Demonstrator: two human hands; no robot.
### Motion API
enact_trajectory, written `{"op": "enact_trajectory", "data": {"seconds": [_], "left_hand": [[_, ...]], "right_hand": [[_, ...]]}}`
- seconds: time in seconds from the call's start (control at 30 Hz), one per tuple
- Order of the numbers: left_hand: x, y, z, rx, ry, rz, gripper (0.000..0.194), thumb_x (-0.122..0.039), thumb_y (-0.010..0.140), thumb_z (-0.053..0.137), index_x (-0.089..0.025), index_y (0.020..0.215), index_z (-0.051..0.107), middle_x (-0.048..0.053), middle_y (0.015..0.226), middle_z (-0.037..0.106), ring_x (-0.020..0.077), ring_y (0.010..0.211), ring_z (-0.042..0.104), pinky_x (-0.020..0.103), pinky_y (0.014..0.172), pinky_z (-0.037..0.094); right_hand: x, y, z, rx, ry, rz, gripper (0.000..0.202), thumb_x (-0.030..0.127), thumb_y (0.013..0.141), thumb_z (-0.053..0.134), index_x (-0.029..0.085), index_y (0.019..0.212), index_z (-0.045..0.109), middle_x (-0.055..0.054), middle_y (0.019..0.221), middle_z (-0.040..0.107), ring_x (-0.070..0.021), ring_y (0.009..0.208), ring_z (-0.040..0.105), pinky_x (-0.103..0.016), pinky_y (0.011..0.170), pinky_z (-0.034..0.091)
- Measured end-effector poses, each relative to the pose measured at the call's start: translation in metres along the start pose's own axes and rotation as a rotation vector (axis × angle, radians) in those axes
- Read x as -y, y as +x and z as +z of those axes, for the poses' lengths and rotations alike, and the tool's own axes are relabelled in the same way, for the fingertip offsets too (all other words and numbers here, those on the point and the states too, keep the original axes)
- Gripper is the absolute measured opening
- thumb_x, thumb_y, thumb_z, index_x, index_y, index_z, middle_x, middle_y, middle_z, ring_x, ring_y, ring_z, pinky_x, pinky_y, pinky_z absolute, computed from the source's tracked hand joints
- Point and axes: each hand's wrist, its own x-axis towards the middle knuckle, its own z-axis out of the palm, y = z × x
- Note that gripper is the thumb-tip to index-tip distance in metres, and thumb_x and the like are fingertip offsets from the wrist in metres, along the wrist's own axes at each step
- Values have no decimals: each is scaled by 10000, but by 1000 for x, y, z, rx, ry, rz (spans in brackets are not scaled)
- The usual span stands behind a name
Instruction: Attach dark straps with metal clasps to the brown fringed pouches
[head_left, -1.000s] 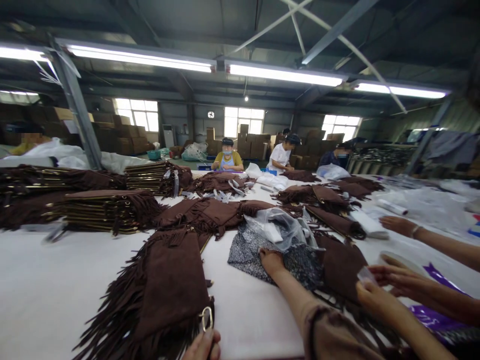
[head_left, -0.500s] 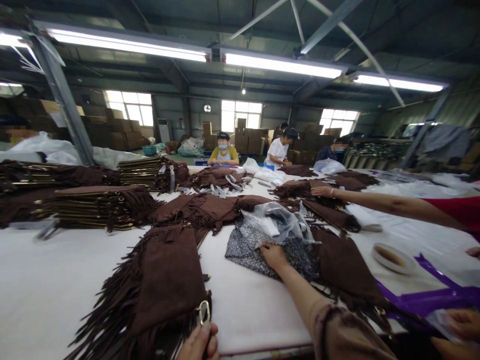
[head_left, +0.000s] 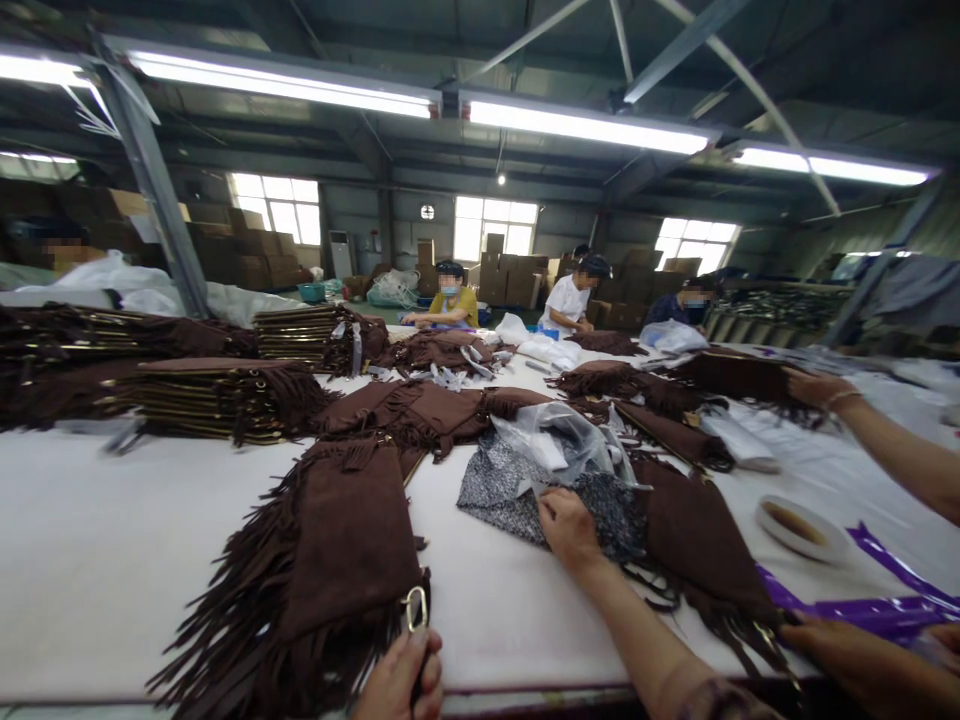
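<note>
A dark brown fringed bag (head_left: 352,540) lies flat on the white table in front of me, its long fringe fanned out to the left. At its lower right corner my left hand (head_left: 405,672) is closed on a dark strap end below a gold metal clasp (head_left: 416,608). My right hand (head_left: 568,525) is over a black-and-white tweed cloth (head_left: 487,485), fingers pinched together. A whitish edge shows by the fingertips, but what they hold is unclear. Clear plastic (head_left: 592,435) lies over the cloth. Right of it rests another brown fringed bag (head_left: 694,530).
Stacks of brown bags with gold edges (head_left: 210,400) stand at the left. A tape roll (head_left: 801,527) and purple strips (head_left: 870,605) lie at the right. A co-worker's hand (head_left: 814,387) grips a brown bag, another hand (head_left: 847,645) is lower right. Several people sit across the table.
My view has shifted slightly left. The right-hand co-worker has lifted a brown bag and drawn it rightward; that person's other hand has moved to the nearer bag's corner. My hands stay nearly in place.
</note>
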Motion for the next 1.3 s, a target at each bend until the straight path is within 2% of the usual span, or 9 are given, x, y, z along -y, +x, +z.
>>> {"op": "enact_trajectory", "data": {"seconds": [0.1,0.23,0.47,0.67,0.83,0.97,1.1,1.17,1.3], "left_hand": [[-3,-7,6,-15,-23,12,461,-541,633,752,-175,817,539,-81,567,415,17,403,289,145,365,235],[-6,-14,12,-40,-32,46,412,-505,692,722,-166,839,541,-81,593,398,12,425,285,139,378,225],[-5,-15,11,-27,-23,29,413,-507,704,712,-159,844,538,-80,600,391,15,430,273,157,381,220],[-6,-18,13,-28,-24,52,394,-498,735,689,-160,862,533,-79,611,392,12,438,284,152,393,219],[-3,-13,8,-18,-24,36,430,-513,704,712,-159,868,531,-80,616,398,15,439,283,161,386,218],[0,-10,5,-8,-25,31,423,-516,721,696,-160,876,528,-81,614,401,16,443,291,161,392,224],[-1,-11,7,-11,-28,40,404,-499,731,692,-162,876,522,-80,612,407,16,444,299,160,396,219],[-2,-13,8,-15,-27,43,392,-483,732,696,-161,870,520,-80,613,407,15,445,303,160,397,218],[-1,-14,5,0,-31,42,378,-483,748,678,-163,869,516,-77,615,410,17,444,301,162,396,213]], "right_hand": [[-3,-23,-7,-81,-8,-154,222,159,830,498,200,724,688,-72,949,690,-199,904,586,-305,882,439],[-7,-38,-10,-36,-35,-182,215,133,815,510,197,685,670,-69,924,683,-198,876,573,-313,868,441],[-7,-33,-18,174,-59,-238,241,124,813,475,181,817,709,-66,968,695,-193,933,587,-299,913,415],[-10,-30,-21,244,-51,-216,337,62,768,421,174,901,710,-62,919,699,-182,919,597,-267,892,423],[-7,-26,-26,205,-131,-242,413,67,781,451,209,1098,674,-79,1112,652,-200,1019,551,-295,915,403],[5,-18,-30,265,-238,-338,460,103,809,498,305,1206,613,-58,1253,582,-223,1097,486,-345,917,349],[15,-15,-22,295,-242,-379,222,175,856,515,256,902,716,-59,1019,672,-221,991,519,-342,861,343],[19,-21,-17,253,-197,-356,219,196,874,509,221,785,707,-57,856,676,-201,887,543,-313,819,355],[23,-34,-18,158,-88,-317,264,221,919,444,191,851,697,-61,826,666,-179,831,548,-274,793,365]]}}
